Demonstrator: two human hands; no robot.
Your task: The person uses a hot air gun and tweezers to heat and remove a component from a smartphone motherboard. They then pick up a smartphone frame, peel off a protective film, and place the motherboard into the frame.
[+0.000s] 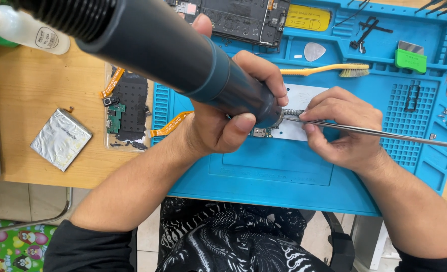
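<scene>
Firmly, a thick dark-teal cylindrical hot-air tool point(183, 55) is gripped in the left hand point(223, 121), its metal nozzle aimed down at a small green circuit board point(261, 132) lying on a white pad point(304, 98) in the middle of the blue silicone repair mat point(284, 171). Long silver metal tweezers point(374, 132) are pinched closed in the right hand point(341, 128), their tips brought to the board just beside the nozzle. Behind them a yellow-handled brush point(324, 69) is laid on the mat, and a silver foil-wrapped flat battery point(60, 138) is set well apart on the wooden table point(27, 90).

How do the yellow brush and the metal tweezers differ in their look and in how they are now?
The yellow brush is plastic with bristles; the metal tweezers are thin, shiny steel. The yellow brush lies untouched on the blue mat; the metal tweezers are pinched in the right hand. Both are long, slim and lie nearly crosswise.
</scene>
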